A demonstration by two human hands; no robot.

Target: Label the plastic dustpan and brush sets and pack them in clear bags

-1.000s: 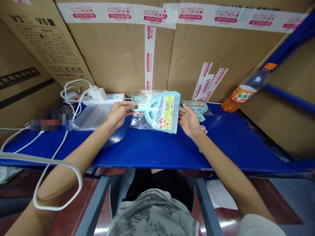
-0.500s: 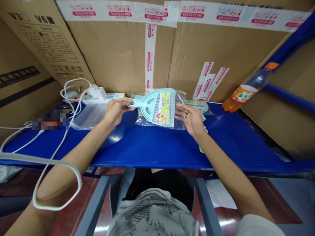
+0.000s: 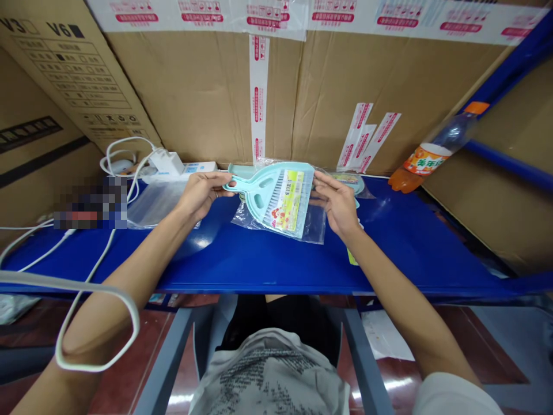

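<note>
A light-blue dustpan point(image 3: 258, 195) with a small brush and a yellow printed card point(image 3: 288, 200) is held up over the blue table, inside a clear plastic bag point(image 3: 314, 225). My left hand point(image 3: 203, 193) pinches its handle end. At the wide edge, my right hand point(image 3: 337, 204) grips the upper right corner, fingers partly behind the bag. Behind my right hand another light-blue packaged piece point(image 3: 351, 183) lies on the table, partly hidden. Part of a light-blue item also shows behind the dustpan's handle.
On the blue table point(image 3: 268, 268), clear plastic bags point(image 3: 155, 204) lie at the left beside a white plug adapter point(image 3: 166, 162) and white cables point(image 3: 97, 271). An orange drink bottle point(image 3: 432, 153) leans at the right. Cardboard point(image 3: 190, 86) walls the back.
The dustpan has tilted, its wide end turning downward. My right hand has shifted from beside the wide edge's middle to its upper corner. My left hand stays on the handle.
</note>
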